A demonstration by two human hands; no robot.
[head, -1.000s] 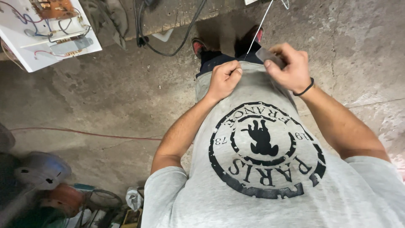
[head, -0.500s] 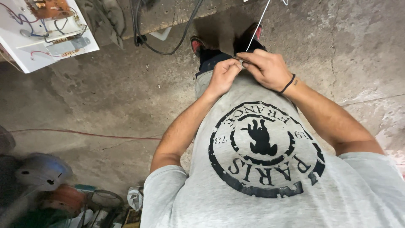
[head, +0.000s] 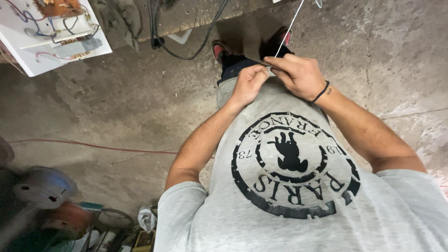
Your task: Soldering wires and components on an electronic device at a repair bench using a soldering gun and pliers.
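Standing on the concrete floor, you hold both hands together in front of your belly, just above the round black print on your grey shirt. Your left hand is curled, its fingertips pinched on the near end of a thin dark strip that lies across the gap between your hands. Your right hand, with a black band at the wrist, is clenched on the other end of that strip, thumb pressed on top. A thin white wire runs from the meeting point of your fingers up toward the top edge of the view; which hand grips it you cannot tell. Beyond your hands, your dark shoes show on the floor. A white board with wired parts lies at the floor's far left, a black cable loops near it, and a red wire crosses the floor at left.
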